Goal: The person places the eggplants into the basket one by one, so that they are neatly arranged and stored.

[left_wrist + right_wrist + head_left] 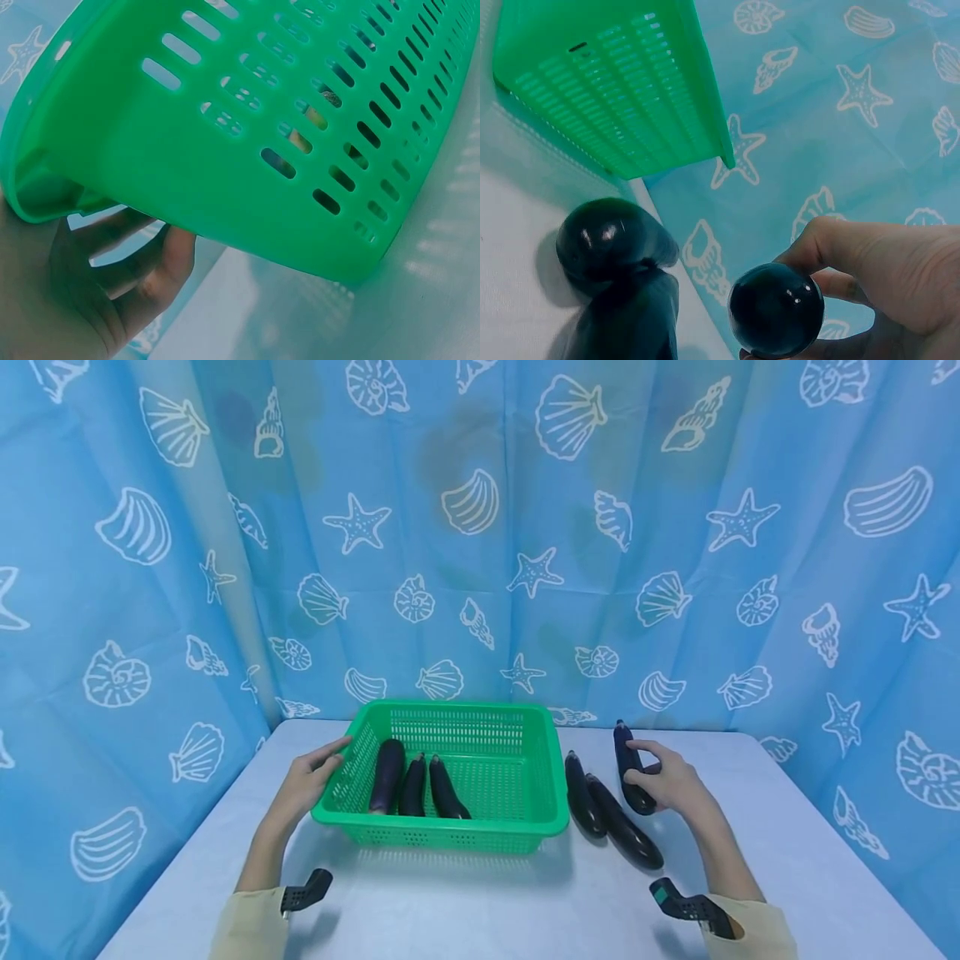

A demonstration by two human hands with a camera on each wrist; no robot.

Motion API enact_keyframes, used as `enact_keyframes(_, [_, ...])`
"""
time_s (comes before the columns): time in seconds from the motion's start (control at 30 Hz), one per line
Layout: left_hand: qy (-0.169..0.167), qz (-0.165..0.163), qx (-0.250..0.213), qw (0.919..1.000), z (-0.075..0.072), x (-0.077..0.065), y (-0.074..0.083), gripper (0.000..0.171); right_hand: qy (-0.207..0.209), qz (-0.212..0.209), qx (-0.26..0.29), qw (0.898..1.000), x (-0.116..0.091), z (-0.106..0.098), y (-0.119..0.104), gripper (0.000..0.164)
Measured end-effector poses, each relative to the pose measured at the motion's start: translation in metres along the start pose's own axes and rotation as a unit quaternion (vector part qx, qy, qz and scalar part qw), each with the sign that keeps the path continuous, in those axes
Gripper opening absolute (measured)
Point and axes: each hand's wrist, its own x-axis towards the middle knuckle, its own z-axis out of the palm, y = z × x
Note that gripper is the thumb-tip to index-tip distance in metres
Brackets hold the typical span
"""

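Observation:
My right hand (671, 781) grips an eggplant (624, 747) at the right of the table, thumb and fingers on either side of it. In the right wrist view the rounded end of this eggplant (776, 309) faces the camera between the fingers. My left hand (303, 783) touches the left side of a green plastic basket (442, 831); its fingers look fairly straight and lie against the outer wall. Inside the basket are three eggplants, a thicker one (387, 772) leftmost. Two more eggplants, a shorter one (581, 797) and a longer one (626, 831), lie together right of the basket.
A white-covered table (450, 910) bears everything. Behind it and on both sides hangs a blue curtain (420, 560) printed with white shells and starfish. Each forearm wears a black wrist mount, one on the left (306, 891) and one on the right (686, 906).

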Motion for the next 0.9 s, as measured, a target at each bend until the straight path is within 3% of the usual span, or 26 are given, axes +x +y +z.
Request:
enact_keyframes(0.27, [-0.004,0.007,0.01,0.9999,0.002,0.0,0.002,0.046,0.007,0.006,-0.001,1.0,-0.005,0.0,-0.008,0.062])
enact_keyframes(0.63, [0.004,0.038,0.003,0.9993,-0.004,0.001,0.002,0.046,0.009,-0.017,0.005,1.0,-0.007,0.0,-0.028,0.06])
enact_keyframes(0.9, [0.005,0.039,-0.005,0.9992,-0.002,-0.001,-0.001,0.044,0.009,-0.028,0.003,1.0,-0.014,0.0,-0.036,0.06])
